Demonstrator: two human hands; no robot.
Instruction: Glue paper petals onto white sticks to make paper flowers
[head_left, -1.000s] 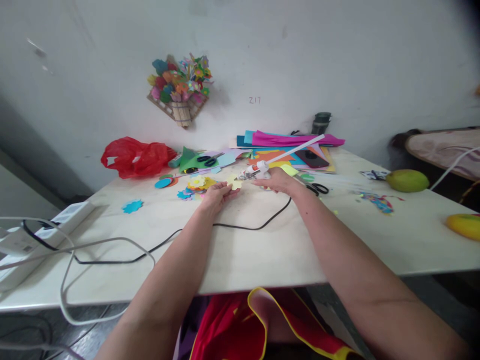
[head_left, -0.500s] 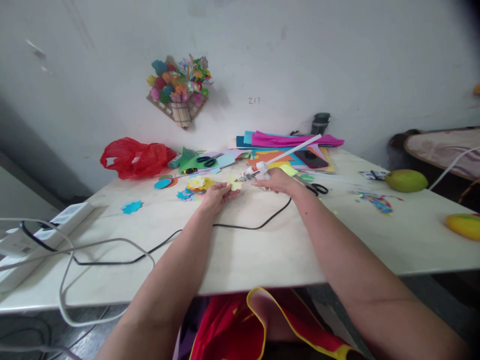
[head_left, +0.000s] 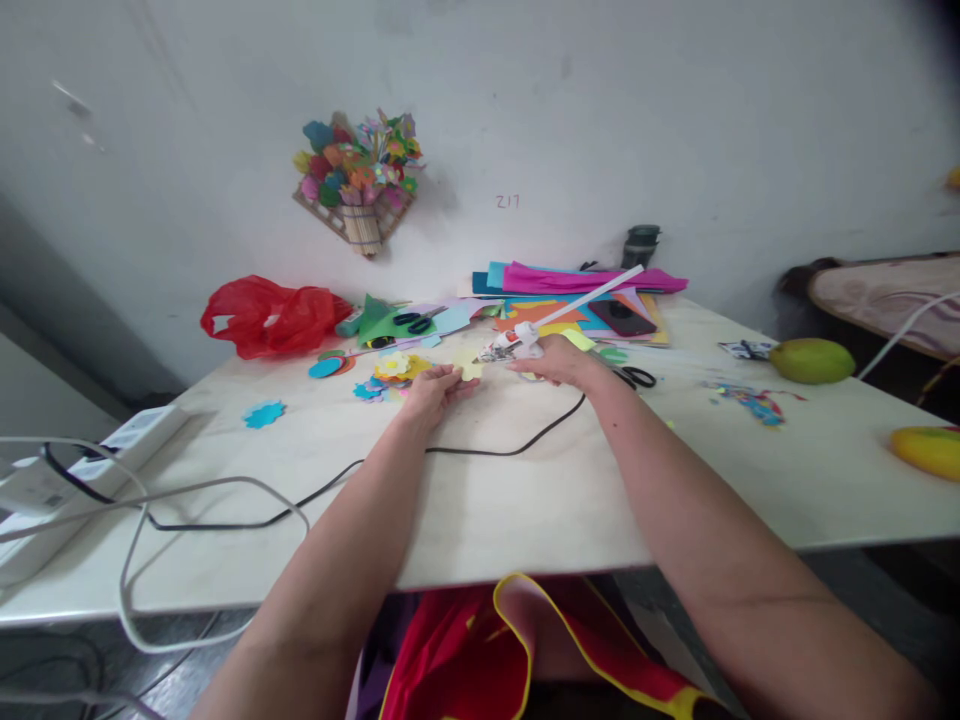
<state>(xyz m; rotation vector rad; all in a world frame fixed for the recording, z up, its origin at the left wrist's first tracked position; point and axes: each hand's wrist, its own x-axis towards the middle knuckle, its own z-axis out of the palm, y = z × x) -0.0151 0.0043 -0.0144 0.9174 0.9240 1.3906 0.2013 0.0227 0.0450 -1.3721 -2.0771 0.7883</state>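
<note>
Left hand: My thumb and fingers were closed on a pale yellow paper flower, pinching it by its near edge low over the white table
Right hand: I gripped a white glue gun, fingers wrapped about its handle, with a long white glue stick jutting up and back toward the right
Pale yellow paper flower: It sat in front of me between my two hands, just beside the gun's nozzle; whether the tip touched the paper I could not tell
Black cord: It snaked across the tabletop, passing under my left forearm and reaching up near my right hand
Cut-outs: Just left of my left hand lay a yellow pile topped by a whitish flower, with blue flowers beside it; a lone blue flower rested farther left
Scissors: One black-handled pair lay beside my right wrist, another on coloured sheets at the back
Back of the table: A red plastic bag slumped at left, while a dark phone lay on paper at right, near a magenta roll
Wall: A bouquet of colourful craft flowers hung above the scene
</note>
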